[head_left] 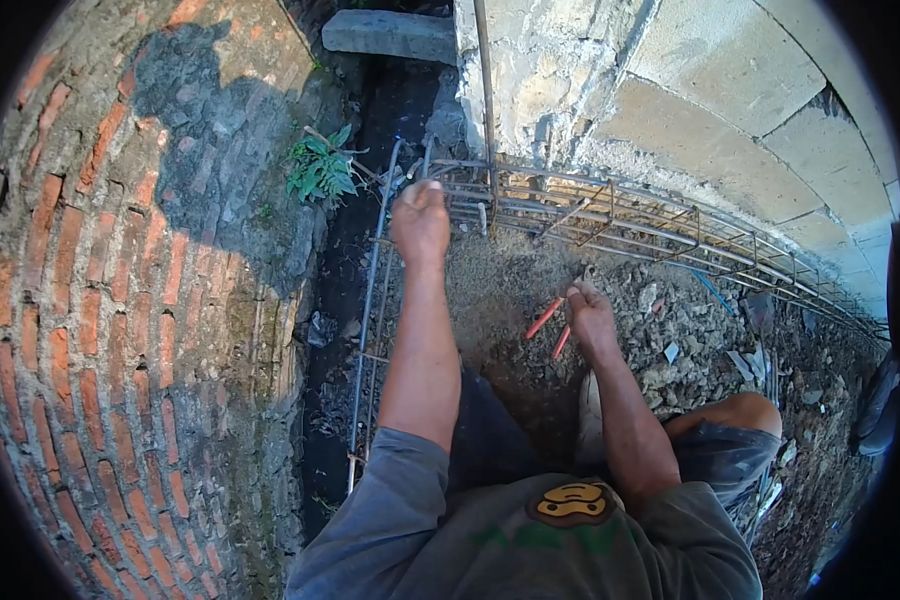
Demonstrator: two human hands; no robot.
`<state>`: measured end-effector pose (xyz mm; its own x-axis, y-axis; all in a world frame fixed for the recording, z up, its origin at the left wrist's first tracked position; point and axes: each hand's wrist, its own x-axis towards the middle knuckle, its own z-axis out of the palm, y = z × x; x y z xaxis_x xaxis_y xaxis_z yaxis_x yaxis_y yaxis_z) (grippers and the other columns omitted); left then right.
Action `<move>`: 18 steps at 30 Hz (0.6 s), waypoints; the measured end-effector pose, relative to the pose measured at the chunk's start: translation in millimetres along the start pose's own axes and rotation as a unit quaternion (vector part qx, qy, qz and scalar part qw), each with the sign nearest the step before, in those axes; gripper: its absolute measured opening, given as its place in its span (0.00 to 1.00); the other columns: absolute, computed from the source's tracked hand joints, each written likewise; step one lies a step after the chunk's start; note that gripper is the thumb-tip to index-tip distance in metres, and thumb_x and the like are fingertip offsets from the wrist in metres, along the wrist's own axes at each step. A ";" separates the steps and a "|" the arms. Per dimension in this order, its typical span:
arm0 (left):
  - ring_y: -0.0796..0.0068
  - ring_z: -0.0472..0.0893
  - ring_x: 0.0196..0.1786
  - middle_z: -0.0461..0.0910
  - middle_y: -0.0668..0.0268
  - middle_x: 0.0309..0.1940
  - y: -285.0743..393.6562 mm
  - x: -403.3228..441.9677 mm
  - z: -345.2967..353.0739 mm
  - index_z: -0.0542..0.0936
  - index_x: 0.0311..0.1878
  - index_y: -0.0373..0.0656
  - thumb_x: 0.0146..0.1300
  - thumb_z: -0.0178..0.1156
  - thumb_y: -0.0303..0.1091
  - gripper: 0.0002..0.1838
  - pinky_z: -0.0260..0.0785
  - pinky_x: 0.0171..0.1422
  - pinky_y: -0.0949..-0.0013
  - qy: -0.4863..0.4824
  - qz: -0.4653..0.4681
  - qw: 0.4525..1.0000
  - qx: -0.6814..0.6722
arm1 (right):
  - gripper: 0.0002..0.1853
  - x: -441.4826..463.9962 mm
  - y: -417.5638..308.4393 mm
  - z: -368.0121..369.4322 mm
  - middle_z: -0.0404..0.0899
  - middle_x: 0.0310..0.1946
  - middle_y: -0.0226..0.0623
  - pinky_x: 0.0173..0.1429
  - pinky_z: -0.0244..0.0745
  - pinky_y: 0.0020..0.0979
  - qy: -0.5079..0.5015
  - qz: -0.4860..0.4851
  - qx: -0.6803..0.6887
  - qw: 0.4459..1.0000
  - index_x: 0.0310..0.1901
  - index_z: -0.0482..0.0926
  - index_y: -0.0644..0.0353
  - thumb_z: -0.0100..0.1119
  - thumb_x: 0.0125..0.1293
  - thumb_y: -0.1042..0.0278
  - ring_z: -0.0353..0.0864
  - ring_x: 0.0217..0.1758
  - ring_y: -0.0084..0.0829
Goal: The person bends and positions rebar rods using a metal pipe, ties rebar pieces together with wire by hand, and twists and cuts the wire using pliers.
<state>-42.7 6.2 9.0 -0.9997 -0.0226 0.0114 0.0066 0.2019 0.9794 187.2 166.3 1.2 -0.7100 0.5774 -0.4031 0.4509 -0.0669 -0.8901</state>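
Observation:
My left hand [422,222] is closed at the corner of the rebar cage [590,215], beside the bent bar ends. What its fingers hold, if anything, is too small or hidden to make out. Lower and to the right, my right hand [590,322] is closed around the head end of a pair of pliers with red handles [544,318]. The two handles stick out apart toward the lower left, and the jaws are hidden by the fingers. A second run of rebar [367,335] lies along the left, past my left forearm.
An old brick wall [120,330] rises on the left, with a dark, narrow ditch [335,385] at its foot. A leafy plant [320,168] grows from it. Concrete block wall [710,110] stands at the upper right. Broken rubble [690,345] covers the ground by my right knee.

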 end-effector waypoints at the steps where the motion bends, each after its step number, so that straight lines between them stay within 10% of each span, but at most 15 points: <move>1: 0.61 0.81 0.47 0.82 0.55 0.43 -6.9 14.5 -20.8 0.81 0.44 0.40 0.60 0.59 0.45 0.18 0.69 0.53 0.62 0.040 0.011 0.998 0.057 | 0.11 1.2 3.0 -2.3 0.64 0.16 0.21 0.23 0.53 0.24 0.000 -0.001 -0.001 1.000 0.30 0.75 0.60 0.48 0.67 0.65 0.59 0.18 0.15; 5: 0.56 0.79 0.49 0.80 0.50 0.46 -58.6 51.4 -80.2 0.81 0.45 0.39 0.61 0.55 0.51 0.23 0.67 0.55 0.58 0.130 0.027 0.966 0.221 | 0.14 0.1 12.9 -4.3 0.73 0.20 0.36 0.35 0.68 0.33 -0.010 0.002 -0.091 0.996 0.36 0.78 0.66 0.50 0.63 0.62 0.73 0.27 0.29; 8: 0.60 0.82 0.41 0.82 0.52 0.40 -72.0 33.6 -90.6 0.81 0.44 0.37 0.65 0.47 0.57 0.29 0.70 0.49 0.60 0.102 -0.092 0.934 0.329 | 0.14 -11.7 1.9 4.7 0.76 0.23 0.43 0.38 0.69 0.34 -0.015 -0.024 -0.139 0.990 0.35 0.77 0.67 0.50 0.63 0.62 0.76 0.30 0.34; 10: 0.65 0.83 0.31 0.83 0.55 0.30 -64.5 12.4 -80.7 0.81 0.40 0.36 0.67 0.37 0.63 0.36 0.72 0.41 0.64 -0.021 -0.301 0.941 0.151 | 0.14 -12.0 -1.1 3.1 0.77 0.25 0.46 0.40 0.69 0.35 -0.003 -0.058 -0.186 0.981 0.35 0.76 0.67 0.50 0.63 0.62 0.77 0.32 0.37; 18: 0.69 0.82 0.27 0.83 0.61 0.24 -61.8 2.8 -79.1 0.82 0.37 0.40 0.66 0.34 0.67 0.39 0.75 0.44 0.62 -0.029 -0.229 0.950 0.212 | 0.16 3.9 29.1 9.5 0.80 0.35 0.50 0.49 0.69 0.33 -0.068 0.019 -0.174 0.982 0.43 0.77 0.67 0.51 0.64 0.61 0.78 0.39 0.41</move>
<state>-44.0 -83.8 -35.5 -0.8950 -0.1526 -0.4191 -0.4276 0.5608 0.7090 192.4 158.9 -28.3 -0.7440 0.4650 -0.4799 0.6193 0.2102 -0.7565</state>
